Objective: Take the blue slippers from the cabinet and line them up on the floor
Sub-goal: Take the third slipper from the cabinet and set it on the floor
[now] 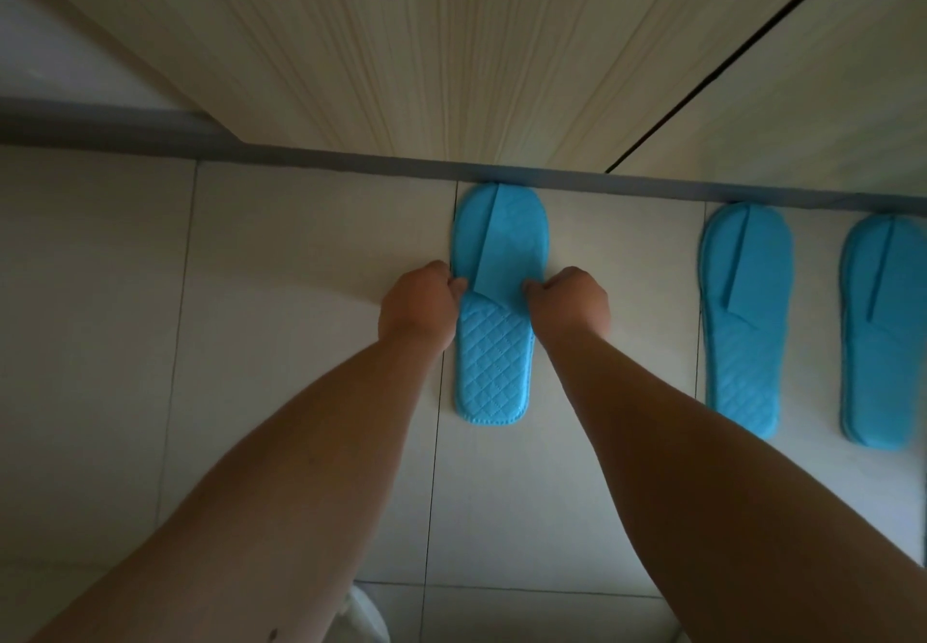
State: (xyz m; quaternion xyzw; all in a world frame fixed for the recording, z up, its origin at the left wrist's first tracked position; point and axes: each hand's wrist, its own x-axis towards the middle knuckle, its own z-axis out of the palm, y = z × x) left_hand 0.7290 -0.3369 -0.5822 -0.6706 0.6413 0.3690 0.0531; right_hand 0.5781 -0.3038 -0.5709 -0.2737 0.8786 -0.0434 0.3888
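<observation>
A blue slipper (494, 321) lies flat on the tiled floor, toe against the grey base of the cabinet (451, 40). It looks like a flat stack with a folded upper. My left hand (419, 309) pinches its left edge at the middle. My right hand (569, 306) pinches the right edge at the same height. Two more blue slippers lie to the right, toes to the cabinet base: one (745, 311) a gap away, another (885, 331) at the frame's right edge.
The wood-grain cabinet doors are closed, with a dark seam (727, 60) between them. A grey plinth (301, 161) runs along the bottom. Pale floor tiles (251, 291) stretch left of the slipper. Something white (366, 612) shows at the bottom edge.
</observation>
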